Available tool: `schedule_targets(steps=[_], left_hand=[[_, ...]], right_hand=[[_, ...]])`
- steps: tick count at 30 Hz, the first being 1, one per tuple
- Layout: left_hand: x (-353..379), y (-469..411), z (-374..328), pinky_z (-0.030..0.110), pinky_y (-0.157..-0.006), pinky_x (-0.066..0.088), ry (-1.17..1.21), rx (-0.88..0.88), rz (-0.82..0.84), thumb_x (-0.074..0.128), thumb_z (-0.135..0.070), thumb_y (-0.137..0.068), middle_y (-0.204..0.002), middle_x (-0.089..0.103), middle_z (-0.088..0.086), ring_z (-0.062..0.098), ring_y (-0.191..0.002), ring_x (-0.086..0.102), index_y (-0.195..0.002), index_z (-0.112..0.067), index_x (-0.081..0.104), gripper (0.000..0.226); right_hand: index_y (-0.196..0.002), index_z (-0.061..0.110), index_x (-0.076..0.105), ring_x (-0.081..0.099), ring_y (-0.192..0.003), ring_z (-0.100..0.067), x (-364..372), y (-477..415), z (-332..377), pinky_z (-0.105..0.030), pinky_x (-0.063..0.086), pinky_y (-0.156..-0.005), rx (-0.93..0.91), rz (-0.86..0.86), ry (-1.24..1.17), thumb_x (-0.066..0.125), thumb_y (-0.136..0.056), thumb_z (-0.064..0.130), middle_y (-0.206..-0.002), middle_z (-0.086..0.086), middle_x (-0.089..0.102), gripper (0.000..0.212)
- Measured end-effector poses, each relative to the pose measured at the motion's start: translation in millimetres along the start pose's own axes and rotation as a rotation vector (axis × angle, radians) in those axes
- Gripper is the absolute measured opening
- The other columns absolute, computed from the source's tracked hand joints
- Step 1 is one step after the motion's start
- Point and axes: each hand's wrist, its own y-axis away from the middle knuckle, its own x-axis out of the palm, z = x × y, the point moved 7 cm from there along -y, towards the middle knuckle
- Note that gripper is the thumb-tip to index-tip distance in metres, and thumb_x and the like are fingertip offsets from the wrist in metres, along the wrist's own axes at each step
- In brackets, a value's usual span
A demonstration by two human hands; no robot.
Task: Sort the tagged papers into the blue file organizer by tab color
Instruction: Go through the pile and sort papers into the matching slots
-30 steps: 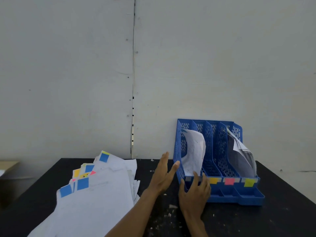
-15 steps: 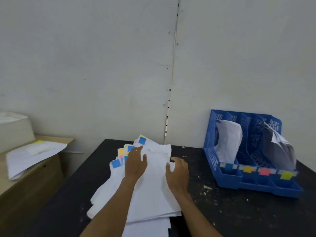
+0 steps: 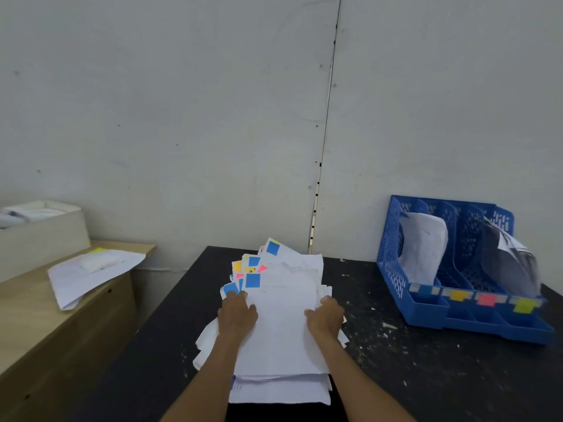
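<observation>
The loose stack of white, colour-tabbed papers [image 3: 280,333] is pressed at the tabletop's [image 3: 426,376] near left edge, flat under the left hand [image 3: 237,315]; whether it is gripped by the right hand [image 3: 326,318] cannot be told. Clinging sheets could be misfiled together in the blue plastic file organizer [image 3: 393,263], far right corner.

Open tabletop [image 3: 396,376] separates the paper pile [image 3: 283,324] from the blue organizer [image 3: 393,269], where curled sheets [image 3: 423,248] crowd both end slots.
</observation>
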Motion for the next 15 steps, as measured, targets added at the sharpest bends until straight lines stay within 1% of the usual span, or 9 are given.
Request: schedule_targets(steps=[3,6,7,8,9,10,12,13,15], left_hand=[[2.4,2.0,-0.9,0.033,-0.107,0.039,-0.001,0.006,0.001,0.053,-0.033,-0.096,-0.14,0.043,0.005,0.018,-0.126,0.048,-0.141,-0.016,0.045,0.048],[1.0,0.6,-2.4,0.033,-0.108,0.037,-0.008,0.008,-0.005,0.052,-0.034,-0.097,-0.143,0.041,0.005,0.019,-0.129,0.046,-0.142,-0.019,0.043,0.048],[-0.7,-0.8,-4.3,0.034,-0.109,0.037,-0.011,0.009,-0.015,0.051,-0.035,-0.097,-0.145,0.041,0.006,0.019,-0.131,0.044,-0.142,-0.02,0.042,0.049],[-3.0,-1.6,-7.5,0.035,-0.109,0.036,-0.028,0.009,-0.029,0.05,-0.036,-0.097,-0.146,0.04,0.005,0.019,-0.133,0.042,-0.143,-0.021,0.042,0.049],[-5.6,-1.9,-12.3,0.035,-0.11,0.034,-0.052,0.019,-0.046,0.049,-0.038,-0.098,-0.149,0.038,0.005,0.019,-0.136,0.038,-0.143,-0.023,0.041,0.049],[-7.5,-1.8,-19.2,0.035,-0.111,0.033,-0.069,0.036,-0.068,0.048,-0.039,-0.098,-0.15,0.036,0.004,0.019,-0.139,0.035,-0.143,-0.024,0.041,0.048],[-6.6,-1.3,-37.1,0.036,-0.113,0.03,-0.053,0.083,-0.086,0.047,-0.04,-0.098,-0.152,0.036,0.004,0.02,-0.141,0.031,-0.142,-0.025,0.042,0.047],[-4.4,-0.6,-47.4,0.037,-0.114,0.029,-0.032,0.101,-0.076,0.047,-0.04,-0.098,-0.153,0.034,0.004,0.021,-0.142,0.03,-0.142,-0.025,0.043,0.046],[1.0,1.0,-67.0,0.038,-0.115,0.026,-0.007,0.121,-0.044,0.047,-0.04,-0.098,-0.155,0.03,0.005,0.021,-0.143,0.027,-0.142,-0.025,0.041,0.047]], right_hand=[[-0.102,0.015,0.066,0.062,-0.101,-0.023,-5.1,0.0,-7.7,-0.036,0.044,-0.095,0.07,-0.039,0.116,0.062,-0.089,0.019,-0.109,-0.004,0.068,0.014],[-0.097,0.021,0.07,0.061,-0.099,-0.02,-8.6,-3.6,-6.7,-0.036,0.039,-0.093,0.05,-0.08,0.119,0.059,-0.091,0.024,-0.103,0.002,0.069,0.012],[-0.095,0.021,0.07,0.061,-0.098,-0.019,-13.7,-4.9,-3.3,-0.036,0.041,-0.092,0.019,-0.118,0.099,0.058,-0.093,0.025,-0.102,0.003,0.069,0.013],[-0.093,0.019,0.07,0.062,-0.095,-0.019,-19.5,-5.9,0.8,-0.035,0.044,-0.089,-0.017,-0.154,0.065,0.056,-0.094,0.024,-0.1,0.002,0.069,0.014],[-0.092,0.016,0.069,0.062,-0.09,-0.019,-25.2,-7.6,4.9,-0.033,0.049,-0.082,-0.055,-0.182,0.016,0.055,-0.095,0.022,-0.098,0.0,0.07,0.015],[-0.091,0.014,0.068,0.062,-0.084,-0.017,-30.7,-9.9,8.5,-0.029,0.049,-0.073,-0.088,-0.189,-0.036,0.055,-0.095,0.02,-0.096,-0.001,0.07,0.015],[-0.089,0.011,0.067,0.057,-0.075,-0.013,-40.5,-15.1,16.2,-0.021,0.041,-0.058,-0.144,-0.178,-0.085,0.056,-0.096,0.016,-0.092,-0.003,0.07,0.014],[-0.089,0.01,0.068,0.057,-0.073,-0.011,-45.0,-18.4,19.6,-0.017,0.038,-0.055,-0.181,-0.173,-0.098,0.056,-0.095,0.014,-0.09,-0.003,0.07,0.014],[-0.09,0.011,0.068,0.056,-0.07,-0.006,-50.0,-23.2,24.6,-0.01,0.035,-0.052,-0.249,-0.149,-0.111,0.057,-0.095,0.012,-0.086,0.001,0.067,0.012]])
